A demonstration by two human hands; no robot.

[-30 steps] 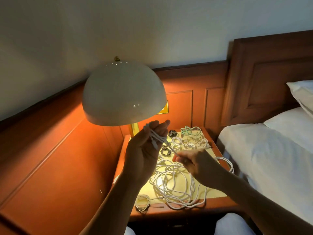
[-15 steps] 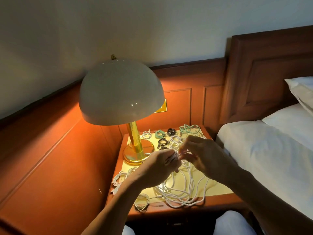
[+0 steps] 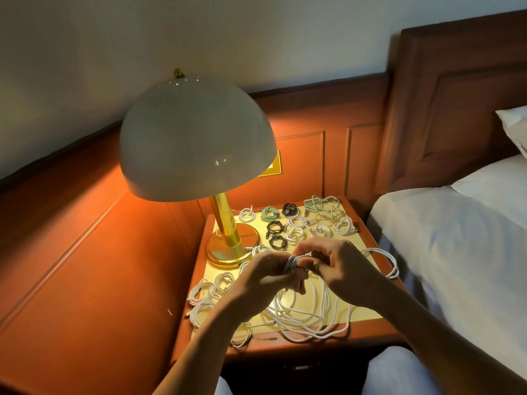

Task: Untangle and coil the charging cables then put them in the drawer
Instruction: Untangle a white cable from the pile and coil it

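White cable (image 3: pixel 293 263), left hand (image 3: pixel 263 276), right hand (image 3: pixel 343 270) (three black coils (image 3: pixel 275 228), perhaps)

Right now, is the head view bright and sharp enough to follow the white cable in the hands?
Head view: the lamp lights the nightstand warmly, but below its front edge all is near black. Head view: the white cable gripped by left hand and right hand is soft but traceable.

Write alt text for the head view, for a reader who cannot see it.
The left hand grips a white cable coil and the right hand pinches it, above a nightstand. Under them lies loose cable, behind them small coils, beside a lit lamp; a bed stands right.
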